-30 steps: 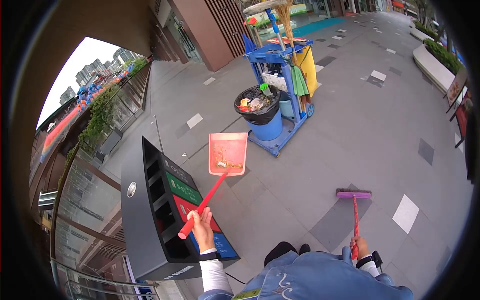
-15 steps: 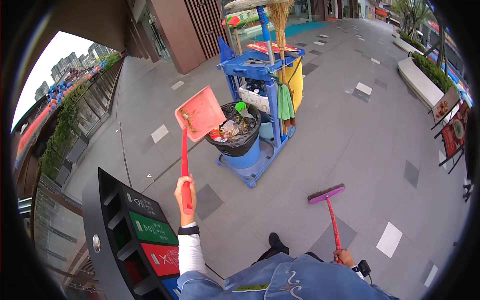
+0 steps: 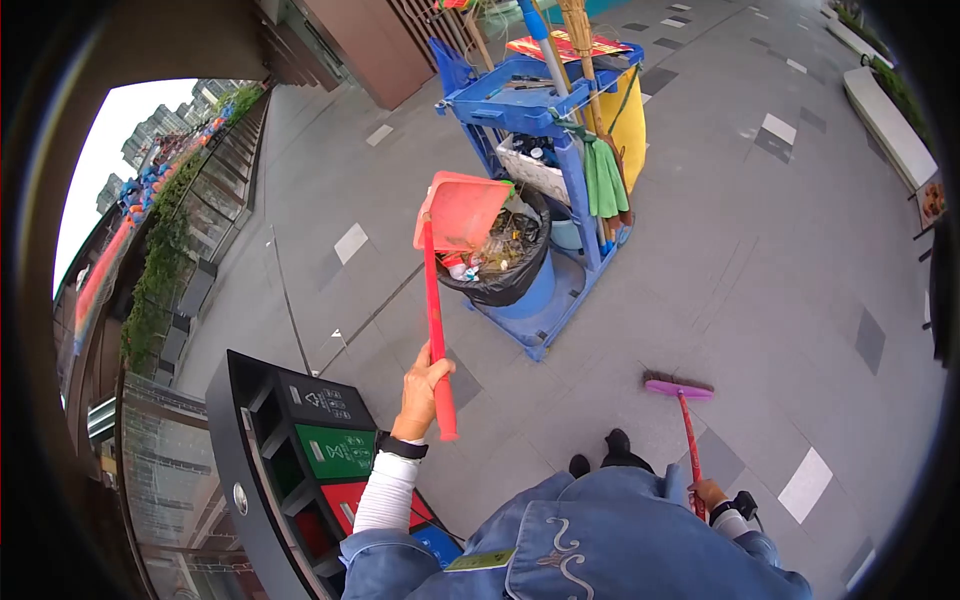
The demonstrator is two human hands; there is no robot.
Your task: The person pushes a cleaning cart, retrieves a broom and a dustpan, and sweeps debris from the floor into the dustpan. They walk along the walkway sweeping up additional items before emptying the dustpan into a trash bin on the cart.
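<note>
The red dustpan (image 3: 462, 212) hangs tipped over the black-bagged bin (image 3: 503, 283) on the blue cart (image 3: 541, 95). The left hand (image 3: 420, 385) is closed around the lower end of its long handle. The right hand (image 3: 708, 494), low at the right, grips a broom (image 3: 679, 386) whose head rests on the pavement.

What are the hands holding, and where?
The left hand holds the red plastic long-handled dustpan near its handle's lower end. The right hand holds the purple-headed broom at its red handle's top.
</note>
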